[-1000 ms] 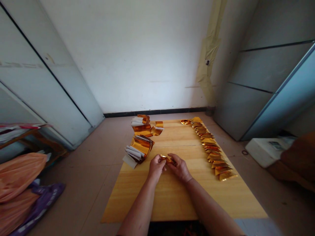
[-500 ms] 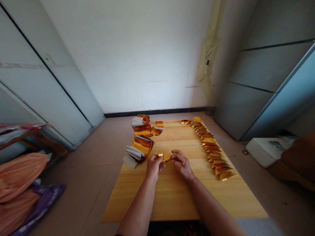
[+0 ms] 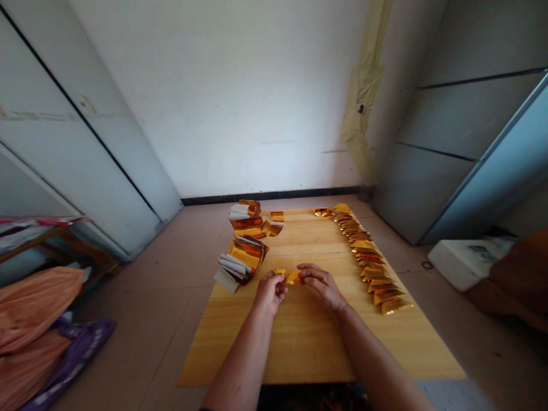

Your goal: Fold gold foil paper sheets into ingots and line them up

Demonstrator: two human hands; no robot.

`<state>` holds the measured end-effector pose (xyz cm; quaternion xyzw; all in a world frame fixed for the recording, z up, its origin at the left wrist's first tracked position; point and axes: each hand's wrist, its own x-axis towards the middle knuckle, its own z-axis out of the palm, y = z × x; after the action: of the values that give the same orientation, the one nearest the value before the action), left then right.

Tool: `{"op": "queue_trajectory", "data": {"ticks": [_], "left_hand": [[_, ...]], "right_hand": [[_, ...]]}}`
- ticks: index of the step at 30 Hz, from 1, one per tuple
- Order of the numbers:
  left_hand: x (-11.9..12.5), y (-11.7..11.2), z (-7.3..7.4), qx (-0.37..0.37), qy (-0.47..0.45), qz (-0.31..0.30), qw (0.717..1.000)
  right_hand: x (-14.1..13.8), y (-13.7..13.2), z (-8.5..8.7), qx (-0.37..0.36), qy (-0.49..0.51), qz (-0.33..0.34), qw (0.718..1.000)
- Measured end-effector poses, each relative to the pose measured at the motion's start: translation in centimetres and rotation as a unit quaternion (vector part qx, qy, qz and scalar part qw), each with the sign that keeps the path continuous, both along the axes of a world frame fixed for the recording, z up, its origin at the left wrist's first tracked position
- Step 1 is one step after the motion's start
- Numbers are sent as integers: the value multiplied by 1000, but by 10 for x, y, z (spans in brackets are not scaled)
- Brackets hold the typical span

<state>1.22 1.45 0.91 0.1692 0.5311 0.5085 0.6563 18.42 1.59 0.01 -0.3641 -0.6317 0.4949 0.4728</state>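
Between my two hands, just above the wooden table [image 3: 299, 337], is a small folded piece of gold foil paper [image 3: 291, 277]. My left hand [image 3: 271, 290] pinches its left end between thumb and fingers. At the other end, my right hand [image 3: 320, 284] grips the paper with its fingertips, the thumb mostly hidden. Left of my hands lies a stack of gold foil sheets with pale backs [image 3: 248, 255]. A long row of folded gold foil pieces [image 3: 370, 262] runs along the table's right side.
Another pile of foil sheets [image 3: 246, 220] lies at the far left of the table, near a loose foil sheet [image 3: 274, 228]. Orange and purple bags [image 3: 43, 337] rest at left. A white box [image 3: 460, 264] stands on the floor at right, beside a grey cabinet [image 3: 422, 154].
My right hand has turned slightly and its fingers have straightened along the foil's right end. The gold foil paper has tilted and changed shape a little. The piles and the row stay put.
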Motion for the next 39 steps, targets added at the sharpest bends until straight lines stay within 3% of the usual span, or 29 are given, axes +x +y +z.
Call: {"op": "queue_trajectory", "data": {"ticks": [4,7,10,13,22,30,39], "left_hand": [[2,-1,1,13,0,-1,1000],[5,-4,3,77,41,0,996],[6,-7,5,167,95,0,981],[6,-7,6,208,119,-9,971],[7,-6,3,196,202,-54,958],[8,-7,6,192,189,-43,962],[19,-9,5,198,186,16,962]], "right_hand": [[2,2,-2,28,-20,2,999],[0,5,-5,49,-34,-2,998],[-3,6,-11,24,-24,3,999],[-5,7,-15,-23,-16,7,1000],[-4,5,4,5,-42,-44,998],[3,0,8,-65,62,8,996],[0,2,14,33,13,-9,999]]}}
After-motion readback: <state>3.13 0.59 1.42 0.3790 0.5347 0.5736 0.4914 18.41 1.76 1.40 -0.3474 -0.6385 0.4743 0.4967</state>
